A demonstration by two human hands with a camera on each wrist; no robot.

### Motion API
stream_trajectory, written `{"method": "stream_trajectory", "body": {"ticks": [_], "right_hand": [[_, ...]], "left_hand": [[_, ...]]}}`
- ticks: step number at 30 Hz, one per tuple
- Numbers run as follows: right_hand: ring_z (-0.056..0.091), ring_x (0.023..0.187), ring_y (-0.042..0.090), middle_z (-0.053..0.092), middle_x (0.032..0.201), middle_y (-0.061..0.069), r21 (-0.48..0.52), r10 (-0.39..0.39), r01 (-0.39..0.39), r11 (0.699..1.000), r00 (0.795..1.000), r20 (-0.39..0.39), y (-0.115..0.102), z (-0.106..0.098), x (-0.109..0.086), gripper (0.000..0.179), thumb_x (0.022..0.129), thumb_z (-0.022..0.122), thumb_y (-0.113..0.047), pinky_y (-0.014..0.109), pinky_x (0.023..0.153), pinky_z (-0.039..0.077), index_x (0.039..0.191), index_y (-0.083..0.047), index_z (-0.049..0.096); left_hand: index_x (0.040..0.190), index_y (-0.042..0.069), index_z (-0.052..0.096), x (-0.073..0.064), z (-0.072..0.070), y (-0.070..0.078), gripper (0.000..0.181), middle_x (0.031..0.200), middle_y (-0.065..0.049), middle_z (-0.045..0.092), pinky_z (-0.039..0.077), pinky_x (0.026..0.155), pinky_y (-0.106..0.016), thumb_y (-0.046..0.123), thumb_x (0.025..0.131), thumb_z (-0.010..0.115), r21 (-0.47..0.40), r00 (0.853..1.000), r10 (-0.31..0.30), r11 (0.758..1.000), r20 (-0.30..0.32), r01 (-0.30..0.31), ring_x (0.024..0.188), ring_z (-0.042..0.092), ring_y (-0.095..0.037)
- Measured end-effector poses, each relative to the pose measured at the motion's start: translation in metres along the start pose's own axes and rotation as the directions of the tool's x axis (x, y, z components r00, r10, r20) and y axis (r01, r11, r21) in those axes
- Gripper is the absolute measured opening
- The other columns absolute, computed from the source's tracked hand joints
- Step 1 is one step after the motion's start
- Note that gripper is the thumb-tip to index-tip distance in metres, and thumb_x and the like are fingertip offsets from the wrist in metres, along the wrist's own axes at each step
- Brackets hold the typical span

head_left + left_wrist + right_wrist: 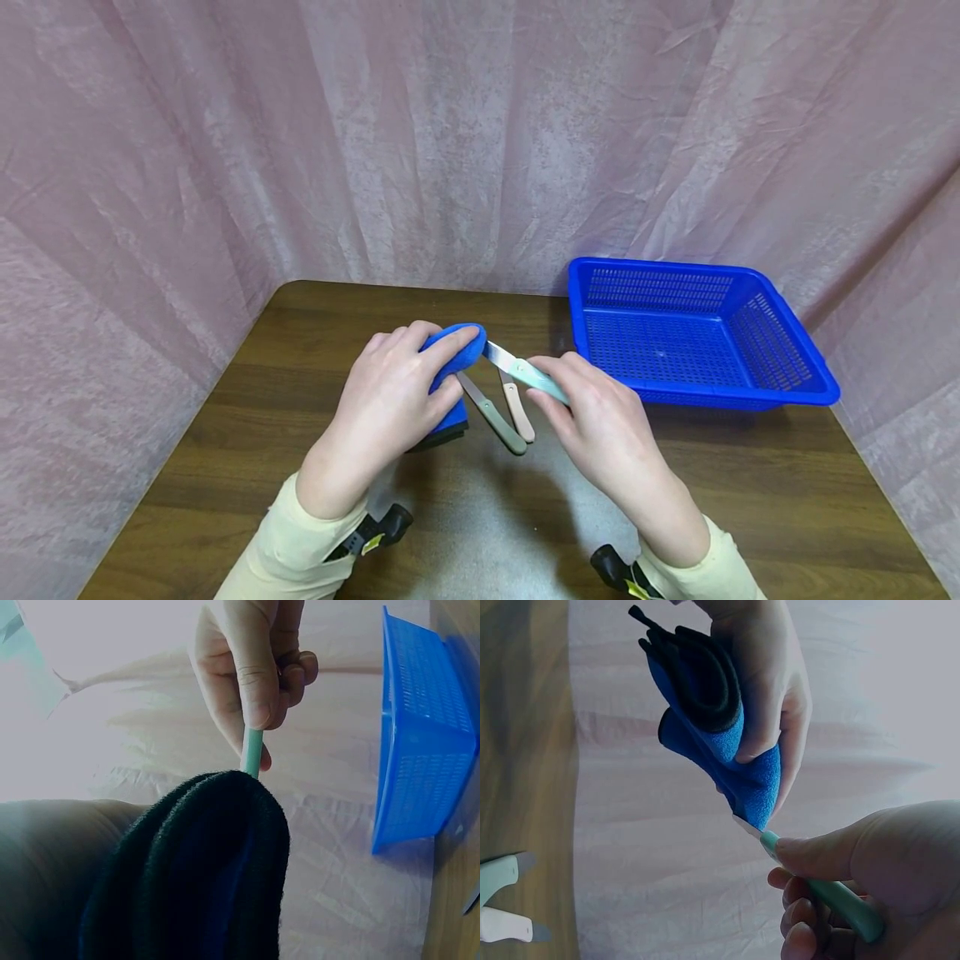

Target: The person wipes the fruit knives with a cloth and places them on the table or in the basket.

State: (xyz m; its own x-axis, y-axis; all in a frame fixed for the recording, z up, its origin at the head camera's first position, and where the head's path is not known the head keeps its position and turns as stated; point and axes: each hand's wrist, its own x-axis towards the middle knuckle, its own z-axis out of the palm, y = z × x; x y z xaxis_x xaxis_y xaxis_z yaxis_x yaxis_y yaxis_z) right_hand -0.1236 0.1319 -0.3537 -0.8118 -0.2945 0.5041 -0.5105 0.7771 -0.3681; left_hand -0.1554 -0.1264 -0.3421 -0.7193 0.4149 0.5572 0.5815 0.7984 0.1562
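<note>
My right hand [607, 425] grips a small knife [538, 380] by its mint-green handle, with the blade pointing to the left. A folded blue cloth [754, 780] with dark edges is pinched in my left hand [393, 392]. The cloth wraps the front part of the blade, so the tip is hidden. In the left wrist view the cloth [187, 877] covers most of the left hand's work. Below the hands, a knife with a darker green handle [501, 427] and one with a cream handle [519, 414] lie on the table.
A blue plastic basket [795, 387] with perforated walls stands at the back right of the wooden table [247, 408]. Pink curtains [450, 150] hang behind the table and along both sides.
</note>
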Motion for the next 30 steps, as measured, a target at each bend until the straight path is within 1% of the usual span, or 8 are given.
{"method": "stream_trajectory", "body": {"ticks": [8,20,30], "right_hand": [[0.053,0.074,0.010,0.062,0.092,-0.009,0.004,-0.010,0.010,1.000,1.000,-0.004,-0.0003,-0.0001,0.0000,0.028,0.099,0.084,-0.018,0.033,0.062,0.047,0.127,-0.018,0.078],[0.053,0.074,0.009,0.062,0.092,-0.009,0.002,0.001,-0.001,1.000,1.000,0.006,-0.0016,-0.0021,0.0000,0.028,0.099,0.084,-0.018,0.033,0.062,0.046,0.127,-0.018,0.078],[0.053,0.074,0.009,0.063,0.092,-0.009,0.000,0.001,-0.001,1.000,1.000,-0.003,-0.0021,-0.0032,-0.0008,0.029,0.099,0.084,-0.018,0.033,0.062,0.046,0.127,-0.018,0.079]], "left_hand": [[0.143,0.020,0.076,-0.0003,-0.0008,-0.0025,0.053,0.114,-0.012,0.075,0.055,0.087,-0.050,0.012,0.090,0.071,-0.002,1.000,-0.007,1.000,-0.014,0.007,0.097,0.072,-0.032],[0.145,0.020,0.075,0.0002,-0.0024,-0.0064,0.055,0.114,-0.012,0.074,0.055,0.089,-0.051,0.013,0.090,0.071,-0.001,0.999,-0.029,1.000,-0.013,0.029,0.097,0.072,-0.033],[0.145,0.021,0.074,0.0000,-0.0048,-0.0086,0.057,0.115,-0.012,0.074,0.055,0.090,-0.052,0.012,0.090,0.069,-0.010,0.999,-0.044,0.999,-0.008,0.044,0.098,0.072,-0.033]]}}
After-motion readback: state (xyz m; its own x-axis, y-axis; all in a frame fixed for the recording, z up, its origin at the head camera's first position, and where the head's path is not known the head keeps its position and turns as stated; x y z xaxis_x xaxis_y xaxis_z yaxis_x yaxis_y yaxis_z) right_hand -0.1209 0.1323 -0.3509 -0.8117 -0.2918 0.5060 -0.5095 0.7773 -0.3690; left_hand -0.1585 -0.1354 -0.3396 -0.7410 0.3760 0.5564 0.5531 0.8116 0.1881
